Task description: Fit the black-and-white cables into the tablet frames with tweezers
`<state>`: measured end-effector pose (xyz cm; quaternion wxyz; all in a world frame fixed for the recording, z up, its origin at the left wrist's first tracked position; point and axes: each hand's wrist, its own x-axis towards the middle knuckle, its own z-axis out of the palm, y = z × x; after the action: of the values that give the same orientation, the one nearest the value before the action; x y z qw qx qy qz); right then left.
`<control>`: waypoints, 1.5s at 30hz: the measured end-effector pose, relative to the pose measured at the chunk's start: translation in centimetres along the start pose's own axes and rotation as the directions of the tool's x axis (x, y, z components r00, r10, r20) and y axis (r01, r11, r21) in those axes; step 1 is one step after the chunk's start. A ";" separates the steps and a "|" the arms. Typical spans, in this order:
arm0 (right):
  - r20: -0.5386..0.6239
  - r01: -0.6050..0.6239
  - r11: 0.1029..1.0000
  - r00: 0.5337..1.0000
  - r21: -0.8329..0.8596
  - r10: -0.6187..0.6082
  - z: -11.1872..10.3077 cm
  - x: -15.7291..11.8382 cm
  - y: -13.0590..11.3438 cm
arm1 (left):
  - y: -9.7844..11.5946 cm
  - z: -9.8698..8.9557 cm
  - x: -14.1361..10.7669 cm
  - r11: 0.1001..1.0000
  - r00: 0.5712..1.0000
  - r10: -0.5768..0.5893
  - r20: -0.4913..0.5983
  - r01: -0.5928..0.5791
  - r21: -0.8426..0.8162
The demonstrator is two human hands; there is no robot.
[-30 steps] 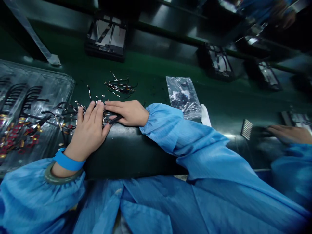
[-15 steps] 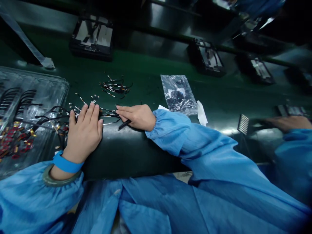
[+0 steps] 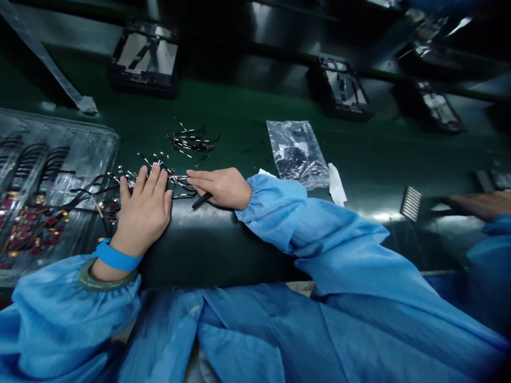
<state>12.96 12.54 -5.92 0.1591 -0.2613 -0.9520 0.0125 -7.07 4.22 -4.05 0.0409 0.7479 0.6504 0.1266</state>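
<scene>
My left hand [image 3: 146, 210] lies palm down with its fingers spread over a heap of thin black cables [image 3: 130, 173] with silvery ends. To its right, my right hand [image 3: 221, 187] has its fingers wrapped round a black pen-like tool [image 3: 202, 200], whose lower end sticks out beneath the palm. The fingertips of my right hand touch the ends of cables that run out from under my left hand. A smaller pile of cables [image 3: 192, 141] lies just beyond both hands.
Clear trays [image 3: 107, 133] with cables and red parts stand at left. A plastic bag [image 3: 297, 154] and white paper [image 3: 337, 185] lie right of centre. Black devices [image 3: 143, 61] line the back. Another person's hand [image 3: 481, 205] is at far right, near a ridged piece [image 3: 411, 204].
The view has shifted slightly. My right hand has drawn a little closer to my left hand, which still lies spread on the cables.
</scene>
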 end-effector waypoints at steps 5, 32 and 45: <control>0.034 -0.003 1.000 0.999 0.012 0.003 -1.0 -1.6 0.4 | -0.4 -0.3 0.1 0.996 0.996 -0.088 -0.031 0.087 -0.022; 0.065 -0.046 0.995 0.997 -0.086 0.052 -1.8 -1.5 -0.8 | -1.0 -0.3 0.4 0.995 0.994 -0.100 -0.035 0.099 -0.029; 0.142 -0.171 0.985 0.975 0.002 0.169 -2.7 -2.7 3.2 | -0.5 -0.7 0.8 1.000 1.000 0.022 0.004 -0.022 0.022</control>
<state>17.53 13.79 -4.53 0.0912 -0.3390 -0.9350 0.0513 -7.59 4.96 -3.33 0.0327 0.7556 0.6434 0.1184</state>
